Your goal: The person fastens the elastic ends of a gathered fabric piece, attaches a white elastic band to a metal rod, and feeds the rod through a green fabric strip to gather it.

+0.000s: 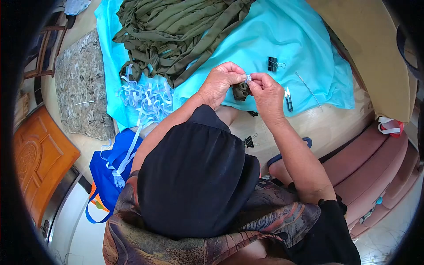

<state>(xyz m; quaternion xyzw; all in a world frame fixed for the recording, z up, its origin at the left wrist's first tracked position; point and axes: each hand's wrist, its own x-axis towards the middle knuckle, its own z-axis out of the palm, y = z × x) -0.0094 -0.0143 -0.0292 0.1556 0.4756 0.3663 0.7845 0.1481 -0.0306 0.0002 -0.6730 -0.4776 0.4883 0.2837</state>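
Observation:
My left hand (224, 82) and my right hand (266, 95) meet over the turquoise cloth (282, 33), fingertips pinched close together. Between them is a small end of whitish ribbon (248, 78). Just below it a gathered bunch of dark green fabric (240, 91) hangs by the right fingers; exactly how the two are joined is too small to tell. Thread snips (289, 100) lie to the right of my right hand. Beyond them rests a thin metal rod (308, 89). A black binder clip (272, 64) sits farther up on the cloth.
A heap of dark green fabric strips (176, 39) covers the upper cloth. Tangled pale ribbons (148, 100) trail toward a blue bag (109, 163). A patterned cushion (84, 88) is at left, a wooden stool (42, 161) below it, and pink upholstery (366, 163) at right.

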